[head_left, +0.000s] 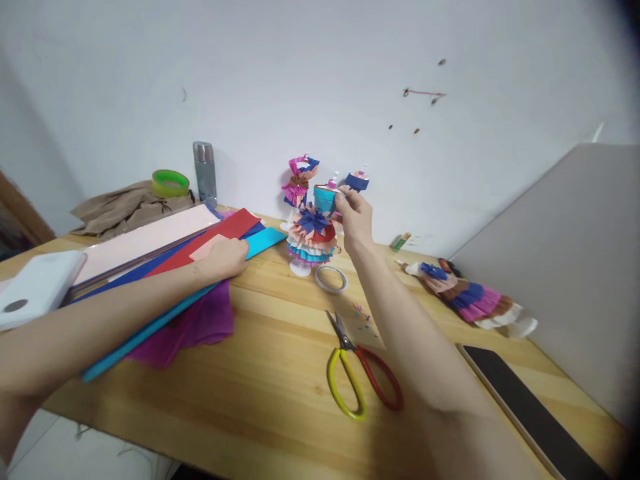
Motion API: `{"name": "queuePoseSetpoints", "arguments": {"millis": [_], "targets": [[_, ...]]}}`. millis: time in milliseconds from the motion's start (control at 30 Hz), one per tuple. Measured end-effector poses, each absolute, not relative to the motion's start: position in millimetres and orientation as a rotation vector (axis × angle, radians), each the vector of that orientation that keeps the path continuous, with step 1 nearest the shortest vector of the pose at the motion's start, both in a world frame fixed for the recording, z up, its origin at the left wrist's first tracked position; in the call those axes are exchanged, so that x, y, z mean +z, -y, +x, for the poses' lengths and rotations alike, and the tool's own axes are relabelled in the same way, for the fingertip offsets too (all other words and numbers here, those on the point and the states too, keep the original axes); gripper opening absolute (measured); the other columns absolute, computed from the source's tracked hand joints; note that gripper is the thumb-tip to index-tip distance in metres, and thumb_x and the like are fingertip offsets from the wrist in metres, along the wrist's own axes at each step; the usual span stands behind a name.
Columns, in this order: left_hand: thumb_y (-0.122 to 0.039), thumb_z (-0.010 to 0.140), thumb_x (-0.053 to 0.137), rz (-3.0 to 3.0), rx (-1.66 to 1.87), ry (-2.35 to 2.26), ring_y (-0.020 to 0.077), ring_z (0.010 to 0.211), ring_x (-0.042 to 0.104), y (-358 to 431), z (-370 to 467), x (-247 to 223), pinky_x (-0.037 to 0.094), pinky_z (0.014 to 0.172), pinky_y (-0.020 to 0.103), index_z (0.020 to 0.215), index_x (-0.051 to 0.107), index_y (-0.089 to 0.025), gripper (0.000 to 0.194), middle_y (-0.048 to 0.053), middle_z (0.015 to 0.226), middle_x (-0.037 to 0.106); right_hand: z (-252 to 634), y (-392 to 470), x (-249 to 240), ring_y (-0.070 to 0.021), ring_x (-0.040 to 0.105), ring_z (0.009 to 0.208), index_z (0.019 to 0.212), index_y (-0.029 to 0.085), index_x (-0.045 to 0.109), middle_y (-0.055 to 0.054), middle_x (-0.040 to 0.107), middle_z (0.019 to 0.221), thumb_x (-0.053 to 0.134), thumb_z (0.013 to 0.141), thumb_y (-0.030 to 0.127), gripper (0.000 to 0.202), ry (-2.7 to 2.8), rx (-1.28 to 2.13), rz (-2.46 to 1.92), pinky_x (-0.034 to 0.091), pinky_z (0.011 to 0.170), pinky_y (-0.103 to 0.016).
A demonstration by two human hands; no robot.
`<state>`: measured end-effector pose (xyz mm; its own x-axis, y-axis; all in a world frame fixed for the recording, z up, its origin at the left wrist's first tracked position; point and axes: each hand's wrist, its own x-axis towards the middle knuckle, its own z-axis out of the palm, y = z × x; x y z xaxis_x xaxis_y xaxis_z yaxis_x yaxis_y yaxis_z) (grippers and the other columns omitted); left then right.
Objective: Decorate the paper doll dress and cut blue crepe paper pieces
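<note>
My right hand (356,215) pinches the teal bodice (326,199) of a small dress-form doll at its side. The doll's ruffled crepe paper skirt (313,241) has peach, red, white, teal and purple layers with a dark blue paper flower at the waist, above a white round base (300,268). My left hand (227,257) is curled and rests on stacked crepe paper; its fingertips are hidden. Around it lie a red sheet (220,233), a small pale pink piece (205,248) and a long teal strip (265,242). Purple paper (207,320) lies below.
Yellow-and-red-handled scissors (345,341) lie open near a tape roll (331,279). Two more dressed forms (298,183) (357,180) stand behind; another doll (465,297) lies at right. A phone (525,407), white box (40,287), bottle (205,172) and green tape roll (171,183) surround the work.
</note>
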<state>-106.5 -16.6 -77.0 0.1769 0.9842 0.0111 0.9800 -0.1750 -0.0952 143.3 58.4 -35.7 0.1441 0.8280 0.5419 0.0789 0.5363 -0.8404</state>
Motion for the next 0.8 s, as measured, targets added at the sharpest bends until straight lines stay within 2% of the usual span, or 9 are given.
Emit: {"name": "queuePoseSetpoints", "arguments": {"millis": [133,200,300,400,500,533,600,700,800], "targets": [[-0.050,0.078,0.054,-2.479,0.109,2.013,0.0329,0.092,0.067,17.5,-95.8,-86.5,0.051,0.071,0.033,0.092,0.068,-0.011,0.044,0.021,0.097,0.071,151.3,-53.5,-38.2,-0.0182,0.064,0.087,0.104,0.023,0.063,-0.004,0.066,0.094,0.051,0.078,0.063,0.049,1.383,0.723,-0.890,0.053,0.070,-0.030],[-0.053,0.077,0.053,-2.543,0.109,2.047,0.0302,0.087,0.068,16.5,-92.7,-91.7,0.050,0.067,0.030,0.087,0.069,-0.011,0.046,0.019,0.092,0.071,153.8,-51.2,-39.2,-0.0197,0.064,0.096,0.112,0.024,0.060,-0.006,0.066,0.103,0.045,0.081,0.065,0.054,1.424,0.719,-0.925,0.053,0.076,-0.033],[-0.045,0.080,0.050,-2.626,0.104,2.129,0.0218,0.067,0.068,15.4,-92.0,-95.9,0.049,0.059,0.026,0.079,0.068,-0.011,0.039,0.012,0.072,0.070,157.8,-43.0,-41.2,-0.0227,0.059,0.110,0.119,0.024,0.056,-0.009,0.061,0.120,0.042,0.082,0.065,0.057,1.444,0.671,-0.985,0.052,0.081,-0.036],[-0.037,0.081,0.050,-2.674,0.080,2.209,0.0159,0.054,0.064,17.6,-93.5,-96.3,0.047,0.054,0.023,0.084,0.068,-0.013,0.031,0.005,0.060,0.067,165.4,-21.0,-47.8,-0.0249,0.059,0.107,0.123,0.022,0.053,-0.012,0.058,0.125,0.049,0.080,0.057,0.056,1.465,0.465,-1.100,0.053,0.079,-0.040],[-0.036,0.080,0.051,-2.628,-0.018,2.199,0.0189,0.068,0.067,22.7,-94.6,-95.8,0.049,0.061,0.025,0.089,0.068,-0.015,0.028,0.007,0.075,0.071,174.5,15.1,-64.8,-0.0205,0.062,0.079,0.113,0.018,0.058,-0.011,0.065,0.104,0.060,0.076,0.045,0.046,1.610,0.294,-1.196,0.052,0.071,-0.038],[-0.036,0.081,0.050,-2.585,-0.060,2.188,0.0219,0.079,0.068,24.1,-94.9,-95.7,0.050,0.067,0.027,0.092,0.068,-0.015,0.029,0.009,0.085,0.072,176.5,28.4,-73.3,-0.0183,0.061,0.070,0.107,0.018,0.060,-0.009,0.066,0.096,0.059,0.077,0.042,0.038,1.708,0.304,-1.215,0.052,0.067,-0.037],[-0.036,0.081,0.050,-2.467,-0.131,2.181,0.0296,0.102,0.063,24.7,-95.8,-95.7,0.050,0.080,0.034,0.103,0.065,-0.014,0.035,0.015,0.109,0.068,177.9,53.4,-93.4,-0.0152,0.059,0.062,0.100,0.018,0.062,-0.008,0.066,0.096,0.058,0.078,0.033,0.027,1.900,0.368,-1.220,0.051,0.063,-0.034],[-0.040,0.081,0.054,-2.312,-0.144,2.245,0.0369,0.118,0.054,19.3,-97.9,-96.5,0.046,0.090,0.041,0.111,0.063,-0.011,0.043,0.022,0.122,0.061,173.6,80.6,-123.2,-0.0153,0.060,0.064,0.100,0.019,0.063,-0.008,0.067,0.097,0.057,0.077,0.022,0.024,2.094,0.413,-1.220,0.052,0.066,-0.034],[-0.042,0.074,0.062,-2.266,-0.124,2.337,0.0352,0.110,0.059,10.0,-100.7,-98.0,0.048,0.086,0.038,0.105,0.066,-0.012,0.043,0.021,0.113,0.066,166.5,92.9,-140.6,-0.0213,0.065,0.092,0.101,0.019,0.064,-0.010,0.067,0.106,0.056,0.078,0.015,0.025,2.206,0.403,-1.139,0.052,0.084,-0.039]]}}
